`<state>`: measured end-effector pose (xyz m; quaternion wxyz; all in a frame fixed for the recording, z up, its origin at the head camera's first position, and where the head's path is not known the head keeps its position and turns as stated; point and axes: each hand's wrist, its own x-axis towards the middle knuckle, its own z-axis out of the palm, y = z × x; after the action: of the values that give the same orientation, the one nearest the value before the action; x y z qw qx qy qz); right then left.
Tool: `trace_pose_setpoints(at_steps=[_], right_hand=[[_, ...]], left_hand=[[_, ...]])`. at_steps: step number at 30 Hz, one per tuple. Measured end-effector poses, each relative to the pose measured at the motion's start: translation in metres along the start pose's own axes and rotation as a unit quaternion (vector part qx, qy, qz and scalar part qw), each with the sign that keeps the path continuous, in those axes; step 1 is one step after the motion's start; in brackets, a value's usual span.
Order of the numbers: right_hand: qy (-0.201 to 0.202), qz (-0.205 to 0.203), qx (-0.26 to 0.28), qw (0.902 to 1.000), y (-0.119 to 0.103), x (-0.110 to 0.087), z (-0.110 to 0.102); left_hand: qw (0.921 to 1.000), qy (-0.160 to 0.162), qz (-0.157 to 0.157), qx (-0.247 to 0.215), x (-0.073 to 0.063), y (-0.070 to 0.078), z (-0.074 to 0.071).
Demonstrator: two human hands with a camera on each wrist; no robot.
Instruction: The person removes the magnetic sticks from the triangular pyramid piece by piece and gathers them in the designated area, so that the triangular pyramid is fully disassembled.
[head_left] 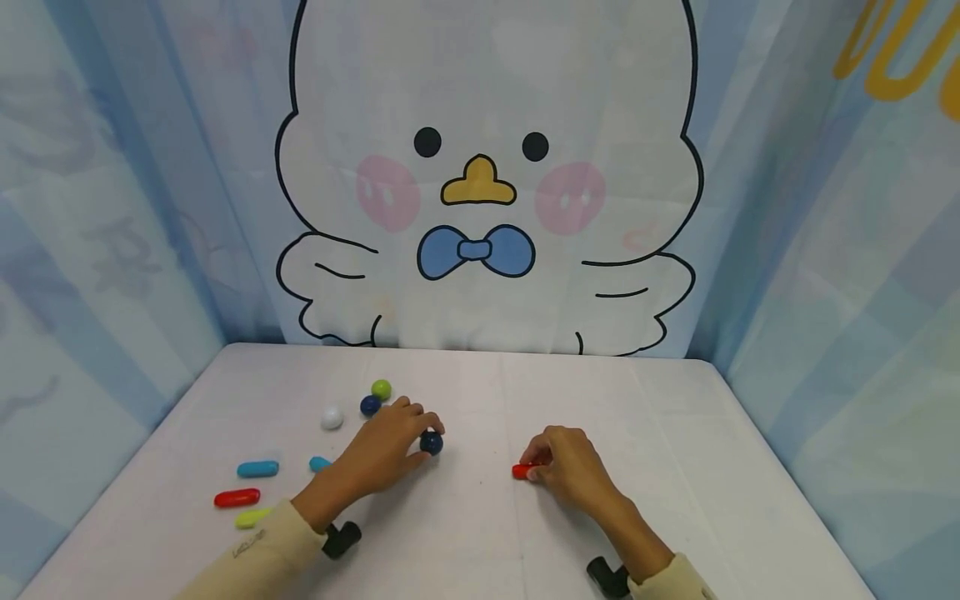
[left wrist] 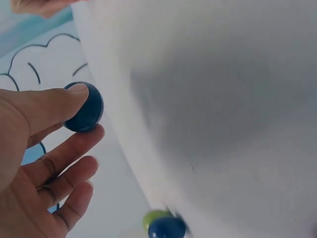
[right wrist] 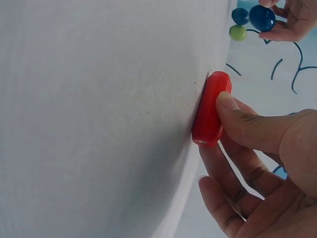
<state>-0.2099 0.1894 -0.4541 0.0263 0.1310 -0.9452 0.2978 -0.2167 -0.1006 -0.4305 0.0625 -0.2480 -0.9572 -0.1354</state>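
My left hand (head_left: 386,446) pinches a dark blue ball (head_left: 431,442) between thumb and fingers, above the white table. The left wrist view shows the thumb across the front of this ball (left wrist: 85,110), the other fingers curled below. On the right, my right hand (head_left: 572,467) grips a short red rod (head_left: 521,472) with rounded ends. In the right wrist view the thumb presses on the side of the rod (right wrist: 212,109), which lies right at the table surface. Just behind the left hand sit another dark blue ball (head_left: 370,406) and a green ball (head_left: 381,389).
A white ball (head_left: 332,418) lies left of the left hand. Further left are a blue rod (head_left: 258,469), a second red rod (head_left: 237,498) and a yellow-green rod (head_left: 252,518) partly behind the sleeve. Another blue rod (head_left: 318,463) shows beside the left wrist. A printed curtain (head_left: 480,308) stands behind the table.
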Motion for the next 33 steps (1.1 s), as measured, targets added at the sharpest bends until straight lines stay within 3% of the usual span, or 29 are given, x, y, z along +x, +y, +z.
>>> trace_pose_setpoints(at_steps=[13, 18, 25, 29, 33], right_hand=[[0.004, -0.010, -0.011, 0.9999, 0.001, -0.001, 0.000], [0.004, -0.014, -0.005, 0.9999, 0.002, -0.001, -0.001], [0.004, -0.015, -0.002, 0.9999, 0.003, -0.001, -0.001], [0.002, -0.016, -0.007, 0.9998, 0.003, -0.001, -0.002], [0.001, -0.013, -0.016, 0.9998, 0.002, -0.002, -0.002]], left_hand=[[0.9979, 0.043, -0.046, 0.018, -0.002, -0.056, -0.033], [0.9948, 0.034, -0.096, -0.004, -0.001, -0.087, -0.038], [0.9866, -0.001, -0.159, -0.037, -0.007, -0.127, -0.033], [0.9806, -0.022, -0.186, -0.058, -0.009, -0.140, -0.034], [0.9778, -0.030, -0.195, -0.071, -0.008, -0.143, -0.036]])
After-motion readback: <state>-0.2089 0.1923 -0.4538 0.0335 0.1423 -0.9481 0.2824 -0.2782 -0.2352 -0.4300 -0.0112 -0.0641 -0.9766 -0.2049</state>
